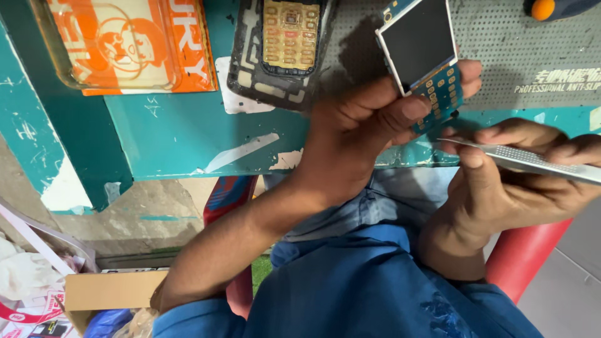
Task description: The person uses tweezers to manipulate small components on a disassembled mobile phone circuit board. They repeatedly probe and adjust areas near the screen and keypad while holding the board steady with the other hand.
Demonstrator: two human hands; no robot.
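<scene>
My left hand (369, 125) grips a blue phone circuit board (429, 59) with a dark screen on it, held just over the edge of the teal table (181, 134). My right hand (519, 181) holds metal tweezers (532, 159); their tip sits close to the lower edge of the board, beside my left thumb. A black phone housing with a gold keypad (282, 47) lies on the table, above and left of my left hand.
An orange plastic package (128, 44) lies at the table's left. A grey perforated mat (526, 53) covers the right part, with an orange-tipped tool (551, 7) at the top. A red stool (523, 253), a cardboard box (106, 291) and bags are below.
</scene>
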